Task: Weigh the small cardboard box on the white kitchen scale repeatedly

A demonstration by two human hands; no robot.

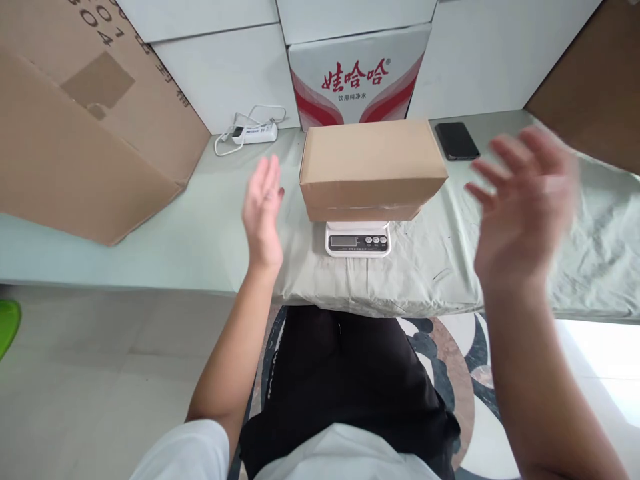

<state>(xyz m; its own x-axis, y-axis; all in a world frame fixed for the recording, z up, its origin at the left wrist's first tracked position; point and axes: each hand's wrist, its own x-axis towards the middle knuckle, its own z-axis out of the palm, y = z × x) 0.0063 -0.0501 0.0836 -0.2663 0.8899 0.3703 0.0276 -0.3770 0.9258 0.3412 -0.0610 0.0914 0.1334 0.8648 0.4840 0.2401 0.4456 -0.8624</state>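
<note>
A closed brown cardboard box [373, 167] rests on a small white digital scale [357, 240] on the table. My left hand [263, 210] is raised to the left of the box, fingers together and flat, palm toward the box, a short gap away from it. My right hand [525, 200] hangs in the air to the right of the box, blurred, fingers spread, holding nothing. Neither hand touches the box.
The table [175, 247] is covered by a pale grey sheet. A large brown carton [85, 127] lies at the left. A white power strip [253, 131] and a black phone [457, 141] lie at the back. A red-and-white printed carton [357, 83] stands behind the box.
</note>
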